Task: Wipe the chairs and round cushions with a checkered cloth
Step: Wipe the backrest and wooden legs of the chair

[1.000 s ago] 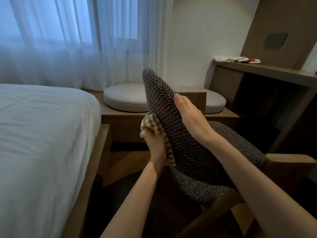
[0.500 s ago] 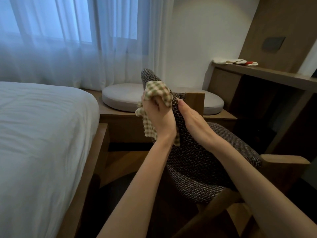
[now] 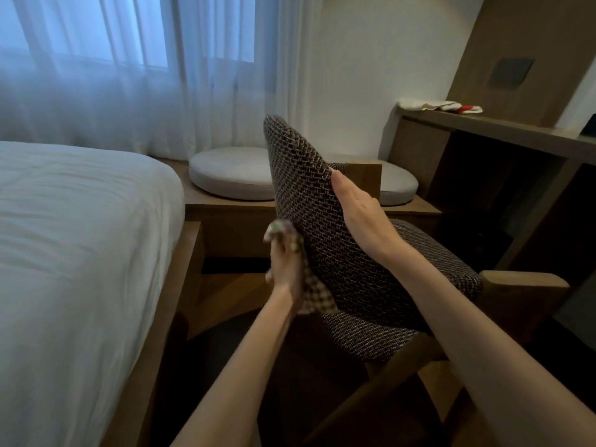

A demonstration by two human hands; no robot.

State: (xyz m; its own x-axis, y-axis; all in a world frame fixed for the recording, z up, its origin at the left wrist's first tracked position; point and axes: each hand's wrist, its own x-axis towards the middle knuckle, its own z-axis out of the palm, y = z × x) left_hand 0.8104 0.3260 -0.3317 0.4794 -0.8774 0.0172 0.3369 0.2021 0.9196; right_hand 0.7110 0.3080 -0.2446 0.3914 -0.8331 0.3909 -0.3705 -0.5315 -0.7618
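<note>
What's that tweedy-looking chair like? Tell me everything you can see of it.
The chair is padded and covered in a dark, coarse weave flecked with pale threads. It sits on a wooden frame with blocky wooden armrests. Its curved backrest rises to a rounded top. It stands beside the bed. The right hand lies flat against the backrest's seat side. The left hand presses a checkered cloth against its outer side, low down.
</note>
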